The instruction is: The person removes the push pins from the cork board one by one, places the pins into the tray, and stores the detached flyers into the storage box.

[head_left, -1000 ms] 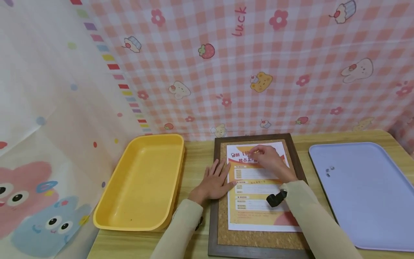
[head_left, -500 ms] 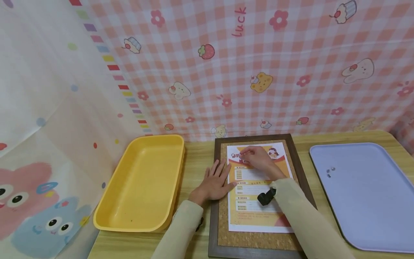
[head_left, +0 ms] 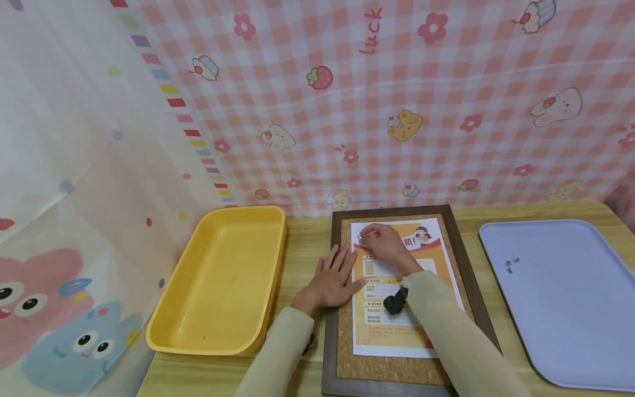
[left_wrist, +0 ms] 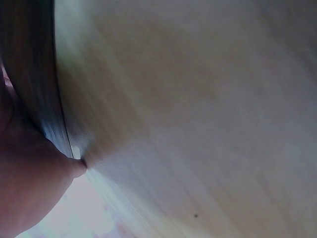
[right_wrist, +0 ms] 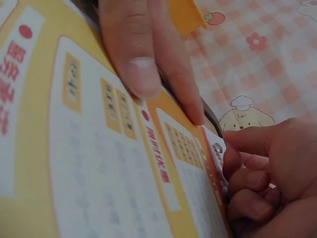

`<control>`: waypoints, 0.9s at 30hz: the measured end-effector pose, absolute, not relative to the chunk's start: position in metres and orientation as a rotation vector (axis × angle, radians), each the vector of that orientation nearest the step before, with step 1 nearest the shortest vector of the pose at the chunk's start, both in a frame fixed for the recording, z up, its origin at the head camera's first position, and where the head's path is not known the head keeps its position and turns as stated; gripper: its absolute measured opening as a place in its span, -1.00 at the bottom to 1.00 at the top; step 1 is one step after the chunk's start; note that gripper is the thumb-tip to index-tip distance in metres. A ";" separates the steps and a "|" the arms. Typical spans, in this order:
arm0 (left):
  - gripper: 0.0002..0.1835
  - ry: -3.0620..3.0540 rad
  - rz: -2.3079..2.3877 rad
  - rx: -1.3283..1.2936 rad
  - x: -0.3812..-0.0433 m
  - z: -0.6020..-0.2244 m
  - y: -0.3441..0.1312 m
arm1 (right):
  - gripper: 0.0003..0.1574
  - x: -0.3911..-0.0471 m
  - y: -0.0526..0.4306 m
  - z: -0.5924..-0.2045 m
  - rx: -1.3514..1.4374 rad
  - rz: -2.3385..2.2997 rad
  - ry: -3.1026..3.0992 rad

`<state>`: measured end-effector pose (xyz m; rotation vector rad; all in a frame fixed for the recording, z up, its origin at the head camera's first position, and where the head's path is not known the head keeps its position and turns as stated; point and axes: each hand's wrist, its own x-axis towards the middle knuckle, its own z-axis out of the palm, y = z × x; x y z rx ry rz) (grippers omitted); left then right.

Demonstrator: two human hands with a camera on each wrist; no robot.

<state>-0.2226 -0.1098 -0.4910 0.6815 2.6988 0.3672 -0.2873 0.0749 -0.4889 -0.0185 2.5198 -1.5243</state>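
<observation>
A printed paper sheet (head_left: 402, 351) lies on a cork board (head_left: 379, 368) in a dark frame (head_left: 488, 325). My left hand (head_left: 331, 284) rests flat with fingers spread across the frame's left side, fingertips on the sheet's edge. At the sheet's upper left corner, my right hand (head_left: 389, 245) has curled fingers, with thumb and index fingertip pinching at a small silver thumbtack (right_wrist: 218, 147). In the right wrist view, fingers of the left hand (right_wrist: 141, 59) press beside the print. The left wrist view shows mostly tabletop (left_wrist: 173, 124) and part of the left hand (left_wrist: 29, 183).
A yellow tray (head_left: 154, 331) stands left of the frame. To the right is a lavender tray (head_left: 570, 309) with several small silver pieces (head_left: 511, 263) in it. A pink checked cloth (head_left: 307, 121) hangs behind the wooden table (head_left: 297, 242).
My right hand has moved left along the top of the sheet to the thumbtack at its corner, uncovering the print at the right. The left hand stays in place.
</observation>
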 end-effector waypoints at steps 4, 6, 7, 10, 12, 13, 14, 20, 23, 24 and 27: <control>-0.19 2.697 0.353 0.675 -0.223 -0.493 -0.109 | -0.71 -0.287 0.073 -0.492 -0.008 -1.507 2.562; -0.19 2.698 0.346 0.671 -0.223 -0.494 -0.109 | -0.70 -0.286 0.073 -0.493 0.008 -1.505 2.566; -0.19 2.697 0.349 0.670 -0.223 -0.494 -0.109 | -0.70 -0.286 0.073 -0.494 0.014 -1.507 2.567; -0.19 2.694 0.355 0.670 -0.223 -0.493 -0.109 | -0.72 -0.287 0.072 -0.495 0.012 -1.515 2.587; -0.19 2.698 0.361 0.671 -0.223 -0.491 -0.110 | -0.72 -0.288 0.070 -0.496 0.009 -1.517 2.603; -0.19 2.699 0.360 0.672 -0.222 -0.489 -0.111 | -0.71 -0.288 0.069 -0.496 0.003 -1.521 2.611; -0.19 2.702 0.353 0.672 -0.223 -0.489 -0.111 | -0.71 -0.288 0.069 -0.495 0.003 -1.524 2.613; -0.19 2.707 0.348 0.676 -0.223 -0.488 -0.111 | -0.72 -0.286 0.067 -0.492 0.032 -1.519 2.610; -0.19 2.705 0.350 0.680 -0.223 -0.489 -0.110 | -0.73 -0.285 0.067 -0.492 0.053 -1.518 2.604; -0.19 2.706 0.353 0.681 -0.223 -0.489 -0.110 | -0.74 -0.285 0.068 -0.491 0.058 -1.521 2.602; -0.20 2.705 0.345 0.678 -0.223 -0.490 -0.109 | -0.75 -0.284 0.068 -0.492 0.073 -1.540 2.588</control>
